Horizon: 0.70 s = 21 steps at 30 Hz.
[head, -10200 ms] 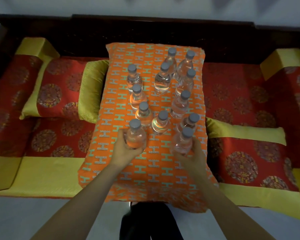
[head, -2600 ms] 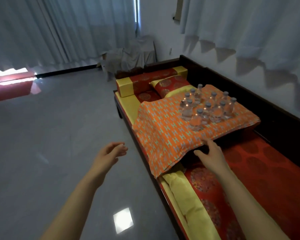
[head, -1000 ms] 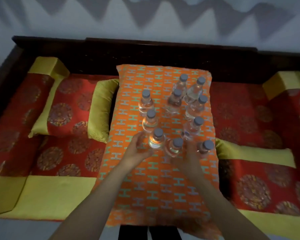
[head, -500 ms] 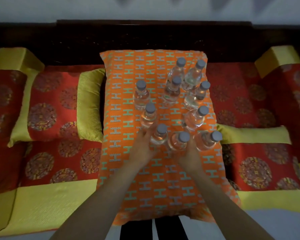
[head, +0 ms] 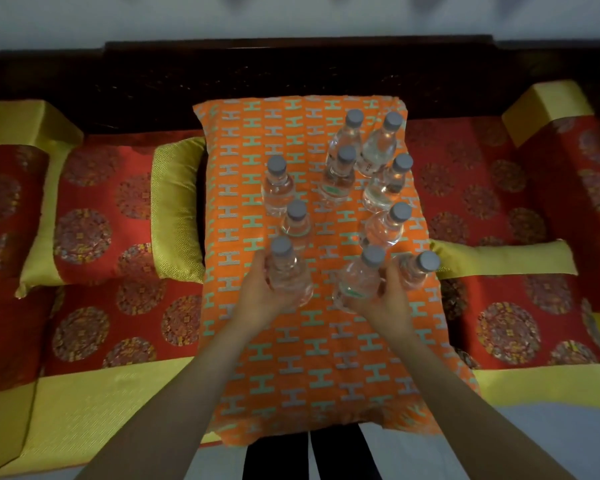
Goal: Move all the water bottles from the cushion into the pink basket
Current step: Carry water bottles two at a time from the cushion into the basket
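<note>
Several clear water bottles with grey caps stand on an orange patterned cushion [head: 291, 358]. My left hand [head: 260, 296] grips the nearest left bottle [head: 286, 271] from its left side. My right hand [head: 381, 299] grips another bottle [head: 359, 278] that leans to the right. A further bottle [head: 416, 270] tilts right beside that hand, touching its fingers. The others stand behind: two on the left [head: 278, 188], several on the right [head: 378, 150]. The pink basket is not in view.
The cushion lies on a dark wooden bench [head: 291, 67] with red and gold seat pads [head: 111, 323]. A red and gold pillow [head: 94, 216] lies to the left, bolsters [head: 548, 112] at both ends. Floor shows at the bottom edge.
In the last half second both hands closed round the two nearest bottles and drew them toward me and apart. Ten seconds ago more bottles stood on the cushion.
</note>
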Each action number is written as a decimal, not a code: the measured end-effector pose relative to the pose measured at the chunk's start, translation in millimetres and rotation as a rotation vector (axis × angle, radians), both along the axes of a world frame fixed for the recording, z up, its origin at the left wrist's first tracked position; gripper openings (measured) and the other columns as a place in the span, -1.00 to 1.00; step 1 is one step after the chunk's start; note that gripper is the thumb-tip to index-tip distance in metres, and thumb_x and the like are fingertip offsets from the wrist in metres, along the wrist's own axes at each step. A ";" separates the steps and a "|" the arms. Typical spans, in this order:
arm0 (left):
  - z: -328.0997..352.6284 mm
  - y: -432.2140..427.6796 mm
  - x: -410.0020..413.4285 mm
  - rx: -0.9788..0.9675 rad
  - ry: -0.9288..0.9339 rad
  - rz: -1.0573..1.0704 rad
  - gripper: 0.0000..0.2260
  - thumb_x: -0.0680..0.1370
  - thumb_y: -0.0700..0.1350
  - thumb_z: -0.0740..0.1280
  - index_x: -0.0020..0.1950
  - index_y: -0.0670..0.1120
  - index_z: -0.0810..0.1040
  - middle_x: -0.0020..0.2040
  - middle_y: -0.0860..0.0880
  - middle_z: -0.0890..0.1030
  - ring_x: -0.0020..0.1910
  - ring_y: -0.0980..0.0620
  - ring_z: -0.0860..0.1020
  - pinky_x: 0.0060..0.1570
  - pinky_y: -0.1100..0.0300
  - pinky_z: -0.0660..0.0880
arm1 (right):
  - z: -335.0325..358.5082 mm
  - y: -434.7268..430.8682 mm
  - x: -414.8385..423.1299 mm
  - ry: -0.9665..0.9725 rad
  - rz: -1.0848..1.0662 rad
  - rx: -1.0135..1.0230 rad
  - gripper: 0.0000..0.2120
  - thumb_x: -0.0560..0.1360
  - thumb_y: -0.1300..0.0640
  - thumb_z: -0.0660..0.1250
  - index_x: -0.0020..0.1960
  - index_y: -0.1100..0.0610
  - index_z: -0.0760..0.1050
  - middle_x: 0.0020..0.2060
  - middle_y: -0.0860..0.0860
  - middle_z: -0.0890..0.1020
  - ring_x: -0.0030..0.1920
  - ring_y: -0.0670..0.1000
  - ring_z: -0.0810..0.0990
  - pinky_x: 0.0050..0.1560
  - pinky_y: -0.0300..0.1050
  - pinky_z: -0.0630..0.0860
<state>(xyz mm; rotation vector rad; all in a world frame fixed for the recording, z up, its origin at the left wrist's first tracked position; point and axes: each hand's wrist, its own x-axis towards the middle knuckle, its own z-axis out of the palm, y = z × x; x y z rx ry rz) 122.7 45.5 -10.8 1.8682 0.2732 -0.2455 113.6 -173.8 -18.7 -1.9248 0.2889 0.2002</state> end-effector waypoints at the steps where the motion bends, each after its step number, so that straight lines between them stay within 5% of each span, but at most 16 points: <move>1: 3.1 5.1 -0.7 -0.022 -0.003 0.017 -0.37 0.28 -0.04 0.59 0.25 0.00 0.38 0.03 0.16 0.55 -0.08 0.45 0.52 -0.17 0.49 0.47 | 4.0 -0.1 -1.5 -0.008 -0.005 0.022 -0.43 0.18 0.00 0.61 0.09 -0.11 0.41 -0.05 -0.16 0.63 -0.04 -0.12 0.64 -0.07 -0.06 0.60; 3: 11.2 14.4 -1.7 -0.062 -0.028 0.047 -0.41 0.29 -0.11 0.60 0.23 -0.02 0.42 0.04 0.14 0.57 -0.09 0.40 0.54 -0.16 0.50 0.46 | 12.4 2.1 -3.6 -0.027 -0.018 0.055 -0.45 0.17 -0.04 0.59 0.07 -0.13 0.42 -0.08 -0.18 0.62 -0.06 -0.11 0.64 -0.13 -0.17 0.59; 8: 34.4 29.8 -9.1 -0.090 -0.112 0.009 -0.41 0.31 -0.26 0.56 0.24 0.00 0.40 0.05 0.22 0.55 -0.06 0.38 0.54 -0.13 0.49 0.47 | 30.9 3.2 -9.5 -0.098 -0.034 0.089 -0.42 0.19 -0.09 0.56 0.14 -0.01 0.44 -0.03 -0.08 0.59 0.02 0.05 0.62 -0.02 0.06 0.62; 11: 48.0 31.2 -20.1 -0.090 -0.144 -0.048 -0.42 0.32 -0.26 0.56 0.25 0.01 0.40 0.03 0.29 0.56 -0.05 0.33 0.56 -0.14 0.45 0.50 | 46.7 -1.7 -18.9 -0.141 -0.044 0.078 -0.50 0.22 -0.06 0.56 0.08 -0.09 0.44 -0.02 0.06 0.55 -0.01 0.02 0.58 -0.05 0.01 0.59; 16: 79.0 11.1 -24.5 -0.074 -0.209 -0.089 -0.45 0.33 -0.19 0.57 0.20 0.08 0.40 0.07 0.10 0.57 -0.01 0.16 0.57 -0.11 0.31 0.50 | 87.8 -26.4 -33.2 -0.167 -0.063 0.093 -0.61 0.25 -0.05 0.56 -0.05 -0.09 0.42 -0.09 0.10 0.56 -0.12 -0.15 0.55 -0.13 -0.21 0.52; 19: 94.7 -14.0 -31.1 -0.073 -0.226 -0.146 -0.43 0.34 -0.16 0.56 0.25 0.04 0.39 0.14 -0.03 0.57 0.07 0.00 0.58 -0.01 0.10 0.54 | 112.2 -52.3 -50.3 -0.205 -0.110 0.069 -0.52 0.22 0.04 0.59 0.03 -0.05 0.43 -0.04 0.08 0.59 -0.04 0.02 0.60 -0.14 -0.06 0.55; 21: 103.5 -36.1 -38.4 -0.083 -0.245 -0.182 -0.42 0.32 -0.15 0.57 0.26 -0.02 0.39 0.14 -0.07 0.58 0.08 -0.04 0.58 0.01 0.01 0.56 | 122.9 -74.1 -65.9 -0.229 -0.172 0.120 -0.49 0.17 -0.02 0.57 0.02 -0.02 0.42 -0.09 0.00 0.61 -0.08 -0.06 0.62 -0.17 -0.14 0.57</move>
